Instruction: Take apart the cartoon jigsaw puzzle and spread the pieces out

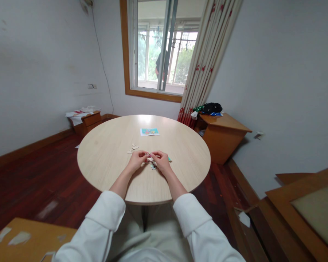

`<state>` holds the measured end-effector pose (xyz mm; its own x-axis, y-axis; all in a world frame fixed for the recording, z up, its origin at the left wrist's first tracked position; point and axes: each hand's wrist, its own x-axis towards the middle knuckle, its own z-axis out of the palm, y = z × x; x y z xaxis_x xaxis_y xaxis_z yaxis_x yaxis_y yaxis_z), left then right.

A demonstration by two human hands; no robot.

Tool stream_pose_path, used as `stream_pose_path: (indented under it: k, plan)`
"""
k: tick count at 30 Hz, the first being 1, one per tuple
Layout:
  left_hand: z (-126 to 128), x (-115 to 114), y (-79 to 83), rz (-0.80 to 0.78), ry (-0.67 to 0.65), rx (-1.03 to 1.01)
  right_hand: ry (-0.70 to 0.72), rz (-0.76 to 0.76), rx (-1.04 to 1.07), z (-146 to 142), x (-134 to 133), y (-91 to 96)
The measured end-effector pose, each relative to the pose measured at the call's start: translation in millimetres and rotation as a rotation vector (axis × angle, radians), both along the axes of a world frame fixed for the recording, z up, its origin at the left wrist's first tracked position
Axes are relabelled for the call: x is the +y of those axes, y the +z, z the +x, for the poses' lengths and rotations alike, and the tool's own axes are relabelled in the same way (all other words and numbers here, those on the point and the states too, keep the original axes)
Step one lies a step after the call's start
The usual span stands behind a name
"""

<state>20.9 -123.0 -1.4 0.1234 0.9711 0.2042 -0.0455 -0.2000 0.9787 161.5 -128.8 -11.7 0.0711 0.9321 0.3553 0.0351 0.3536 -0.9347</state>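
Note:
Both my hands meet over a small heap of jigsaw pieces near the front of the round table. My left hand is closed in a pinch, its fingertips on a small piece at the middle. Facing it, my right hand pinches at the same spot, the fingertips of both hands almost touching. The held pieces are tiny and mostly covered by my fingers. Just beyond my left hand lie several loose pale pieces. A bit of turquoise piece shows beside my right hand.
Farther back on the round table lies a colourful picture sheet. A wooden cabinet with dark cloth on top stands right of it. Papers cover a low drawer unit at left. Beyond the window stands a person.

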Motion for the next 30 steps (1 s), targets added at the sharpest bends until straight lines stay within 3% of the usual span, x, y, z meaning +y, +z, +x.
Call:
stream_pose_path:
  k: [11, 21, 30]
  plan:
    - [1.1, 0.7, -1.7, -0.064, -0.030, -0.095, 0.008, -0.032, 0.000, 1.3, 2.7, -2.9]
    - [-1.3, -1.6, 0.5, 0.044, -0.026, -0.018, -0.014, -0.011, 0.000, 1.0, 1.2, -0.1]
    - [-0.3, -4.3, 4.1, 0.038, -0.020, 0.002, -0.027, 0.002, -0.017, 0.5, -0.4, 1.4]
